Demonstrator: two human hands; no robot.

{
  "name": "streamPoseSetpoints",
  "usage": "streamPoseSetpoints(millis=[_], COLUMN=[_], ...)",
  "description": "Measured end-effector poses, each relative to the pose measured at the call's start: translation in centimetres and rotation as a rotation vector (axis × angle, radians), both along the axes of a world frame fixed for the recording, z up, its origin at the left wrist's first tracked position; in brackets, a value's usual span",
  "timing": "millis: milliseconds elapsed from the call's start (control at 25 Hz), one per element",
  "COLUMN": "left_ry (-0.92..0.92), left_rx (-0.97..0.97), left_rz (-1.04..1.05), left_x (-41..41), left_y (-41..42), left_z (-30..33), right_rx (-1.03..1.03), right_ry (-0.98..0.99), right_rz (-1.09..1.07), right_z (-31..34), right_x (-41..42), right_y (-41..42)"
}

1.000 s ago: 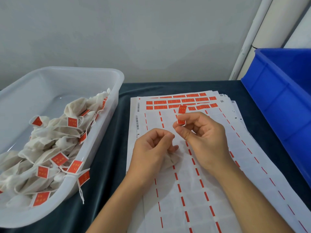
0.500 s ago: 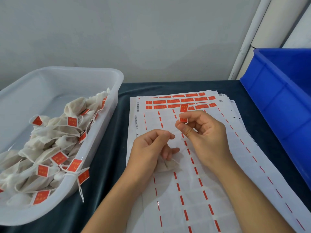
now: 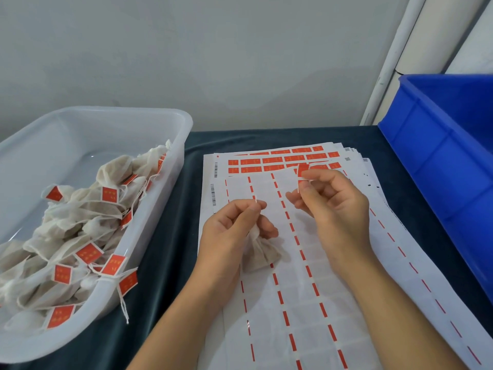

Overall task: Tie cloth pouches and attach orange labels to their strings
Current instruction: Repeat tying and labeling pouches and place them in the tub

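My left hand (image 3: 234, 231) pinches the white string (image 3: 255, 202) of a small beige cloth pouch (image 3: 262, 252), which hangs under the hand and rests on the label sheets (image 3: 301, 303). The string's end sticks up past my thumb and forefinger. My right hand (image 3: 333, 206) is a little to the right and farther back, pinching a peeled orange label (image 3: 302, 170) between thumb and forefinger. The label and the string are apart.
A translucent white tub (image 3: 170, 166) at the left holds several tied pouches with orange labels (image 3: 109, 194). A blue crate (image 3: 440, 161) stands at the right. The sheets lie on dark cloth (image 3: 165, 263); remaining orange labels (image 3: 272, 160) fill their far rows.
My hands have drawn apart: the right hand with the label moved right and up, the left hand slid slightly left. The pouch now shows more fully below my left hand.
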State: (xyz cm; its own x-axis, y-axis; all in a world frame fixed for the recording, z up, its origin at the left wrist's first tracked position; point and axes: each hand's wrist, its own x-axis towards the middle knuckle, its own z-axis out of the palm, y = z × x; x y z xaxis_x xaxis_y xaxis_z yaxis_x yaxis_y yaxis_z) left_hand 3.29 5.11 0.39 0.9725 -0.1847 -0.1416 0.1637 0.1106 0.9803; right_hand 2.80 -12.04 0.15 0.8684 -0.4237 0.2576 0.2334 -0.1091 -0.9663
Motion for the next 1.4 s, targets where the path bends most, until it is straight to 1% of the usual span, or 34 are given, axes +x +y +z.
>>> streamPoseSetpoints(millis=[160, 240, 360, 480, 600, 1400], left_ry=[-0.018, -0.041, -0.078, -0.106, -0.137, -0.194], left_rx=[-0.001, 0.011, 0.049, 0.090, 0.120, 0.198], left_rz=[0.015, 0.015, 0.013, 0.008, -0.015, -0.060], left_x=[-0.07, -0.14, -0.15, -0.28, -0.49, -0.61], left_y=[-0.22, -0.36, -0.46, -0.53, -0.56, -0.32], left_z=[-0.10, -0.15, -0.20, -0.17, -0.01, 0.04], right_rx=[0.145, 0.200, 0.188, 0.125, 0.067, 0.026], right_ry=[0.041, 0.068, 0.090, 0.092, 0.093, 0.107], right_rz=[0.217, 0.267, 0.307, 0.348, 0.361, 0.347], right_z=[-0.18, -0.23, -0.21, -0.05, -0.15, 0.29], right_x=[-0.10, -0.14, -0.21, -0.44, -0.53, -0.62], right_y=[0.19, 0.35, 0.44, 0.60, 0.67, 0.70])
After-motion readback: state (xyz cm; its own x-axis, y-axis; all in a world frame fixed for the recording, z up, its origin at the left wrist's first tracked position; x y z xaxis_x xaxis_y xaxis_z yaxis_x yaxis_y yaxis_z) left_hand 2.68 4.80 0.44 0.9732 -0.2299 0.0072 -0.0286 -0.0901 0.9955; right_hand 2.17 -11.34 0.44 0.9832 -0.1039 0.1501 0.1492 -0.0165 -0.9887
